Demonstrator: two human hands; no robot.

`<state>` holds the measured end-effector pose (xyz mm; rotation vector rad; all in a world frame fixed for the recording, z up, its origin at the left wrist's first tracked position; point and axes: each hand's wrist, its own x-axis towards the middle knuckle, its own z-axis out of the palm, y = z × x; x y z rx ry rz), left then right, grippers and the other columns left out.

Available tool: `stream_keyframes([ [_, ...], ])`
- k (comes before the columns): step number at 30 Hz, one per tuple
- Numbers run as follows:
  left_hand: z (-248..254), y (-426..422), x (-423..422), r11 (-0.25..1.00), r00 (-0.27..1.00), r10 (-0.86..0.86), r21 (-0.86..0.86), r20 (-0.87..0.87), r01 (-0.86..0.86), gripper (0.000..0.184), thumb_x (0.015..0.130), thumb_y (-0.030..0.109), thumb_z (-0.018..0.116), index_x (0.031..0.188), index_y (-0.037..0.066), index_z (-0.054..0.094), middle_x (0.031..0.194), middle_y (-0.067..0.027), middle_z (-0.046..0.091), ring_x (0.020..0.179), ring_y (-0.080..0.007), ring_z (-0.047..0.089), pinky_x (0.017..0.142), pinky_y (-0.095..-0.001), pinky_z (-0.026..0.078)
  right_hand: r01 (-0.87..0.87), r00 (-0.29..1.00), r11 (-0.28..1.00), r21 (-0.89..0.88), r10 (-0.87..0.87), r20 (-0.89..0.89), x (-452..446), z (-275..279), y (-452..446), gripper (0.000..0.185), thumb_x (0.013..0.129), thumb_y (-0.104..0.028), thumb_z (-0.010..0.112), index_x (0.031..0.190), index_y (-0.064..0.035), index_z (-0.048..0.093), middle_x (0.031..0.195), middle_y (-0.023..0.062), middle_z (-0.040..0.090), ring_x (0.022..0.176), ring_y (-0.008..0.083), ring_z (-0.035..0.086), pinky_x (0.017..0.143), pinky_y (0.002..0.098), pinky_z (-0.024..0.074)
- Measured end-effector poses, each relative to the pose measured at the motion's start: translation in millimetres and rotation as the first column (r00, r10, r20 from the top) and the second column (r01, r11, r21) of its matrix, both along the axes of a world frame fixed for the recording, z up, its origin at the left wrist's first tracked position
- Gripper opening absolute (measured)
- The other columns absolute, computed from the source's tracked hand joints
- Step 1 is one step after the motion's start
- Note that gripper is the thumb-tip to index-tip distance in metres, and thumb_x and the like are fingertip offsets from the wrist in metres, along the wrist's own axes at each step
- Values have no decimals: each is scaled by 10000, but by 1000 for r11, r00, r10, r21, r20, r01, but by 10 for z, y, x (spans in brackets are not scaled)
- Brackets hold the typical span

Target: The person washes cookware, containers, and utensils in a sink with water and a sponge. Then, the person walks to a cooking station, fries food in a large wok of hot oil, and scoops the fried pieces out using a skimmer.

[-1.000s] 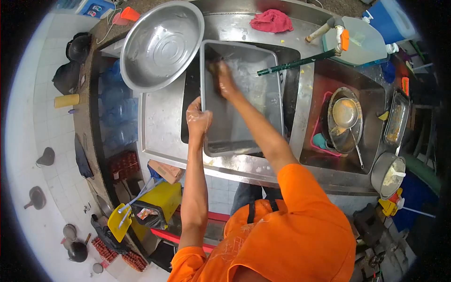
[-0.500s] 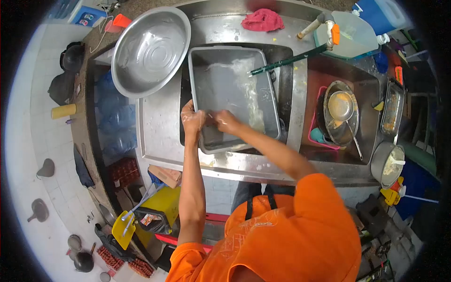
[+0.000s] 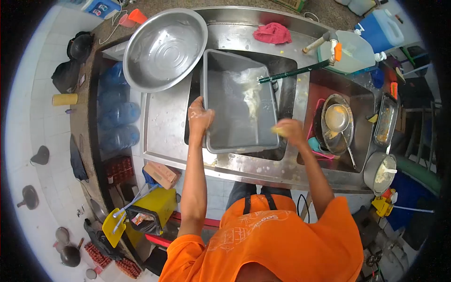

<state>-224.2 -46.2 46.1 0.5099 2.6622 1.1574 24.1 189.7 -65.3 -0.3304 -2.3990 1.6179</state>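
Washing, it appears | tub [image 3: 228,113] in the left basin [image 3: 287,101], near the counter's [image 3: 164,120] front edge | left hand [image 3: 199,117] gripping its left rim; right hand's [image 3: 292,131] fingers closed around sponge [image 3: 279,131]; next stroke calls for steadiness

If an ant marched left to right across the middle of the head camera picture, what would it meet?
Blue water jugs, left hand, gray plastic tub, right hand, long-handled ladle, rectangular metal pan.

Gray rectangular tub [image 3: 228,113], wet inside
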Motion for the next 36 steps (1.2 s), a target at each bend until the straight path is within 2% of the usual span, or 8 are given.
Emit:
stream_keyframes([
  [3, 445, 194, 36, 990, 995, -79, -126, -58, 71, 278, 631, 88, 570, 867, -44, 632, 709, -228, 624, 646, -382, 595, 634, -385, 483, 416, 732, 814, 405, -564, 382, 667, 207, 396, 152, 792, -101, 633, 913, -42, 704, 816, 115, 667, 807, 315, 657, 733, 401, 514],
  [6, 408, 378, -11, 991, 976, -104, -106, -192, 85, 275, 627, 125, 598, 833, -57, 609, 715, -245, 616, 703, -412, 612, 687, -419, 494, 519, 821, 682, 516, -566, -78, 549, 125, 450, 219, 802, -93, 623, 1005, -49, 691, 944, 153, 656, 897, 353, 632, 826, 395, 498],
  [9, 883, 667, 46, 952, 988, -151, -273, -23, 139, 318, 641, 160, 621, 863, -66, 621, 801, -276, 638, 787, -422, 633, 738, -437, 501, 496, 846, 644, -582, -508, 159, -320, -127, 447, 395, 893, -174, 622, 1234, 18, 568, 1133, 127, 625, 1051, 249, 605, 890, 359, 487],
  [14, 926, 953, -10, 861, 978, -203, -466, 47, 202, 460, 670, 217, 632, 1031, -67, 602, 969, -304, 628, 920, -439, 624, 793, -454, 504, 403, 764, 291, -868, -629, 144, -1567, -865, 474, 509, 870, -311, 678, 1243, -57, 443, 1103, 63, 542, 915, 170, 535, 838, 349, 454],
  [19, 762, 1001, -114, 671, 935, -354, -700, -12, 246, 470, 732, 263, 633, 1079, -52, 614, 1076, -277, 628, 1031, -399, 610, 909, -416, 491, 492, 806, 307, -815, -515, 292, -1927, -724, 390, 484, 838, -310, 696, 1208, -105, 462, 1083, 99, 552, 943, 240, 610, 783, 389, 502],
  [24, 379, 710, -205, 529, 917, -394, -801, 59, 279, 569, 783, 319, 605, 1178, -89, 565, 1091, -219, 652, 1004, -353, 640, 910, -375, 520, 853, 486, 501, -147, -657, 576, -1807, -554, 692, 546, 747, -294, 613, 1217, -21, 560, 1071, 214, 657, 1005, 347, 617, 877, 433, 469],
  [28, 530, 540, 124, 409, 906, -404, -861, 125, 301, 626, 783, 313, 615, 1257, -85, 518, 1286, -223, 528, 1192, -346, 523, 908, -392, 523, 891, 403, 250, -379, -821, 405, -1868, -1037, 662, 491, 826, -238, 622, 1258, -31, 518, 1066, 137, 675, 937, 293, 636, 795, 425, 501],
  [36, -86, 516, 757, 552, 753, -469, -819, -460, -157, 636, 796, 284, 597, 1347, -4, 465, 1375, -230, 448, 1274, -345, 447, 997, -402, 449, 355, 895, 453, -818, -417, 158, -1549, -679, 285, 276, 959, -261, 587, 1141, -101, 457, 1107, 113, 619, 969, 235, 626, 874, 401, 536],
])
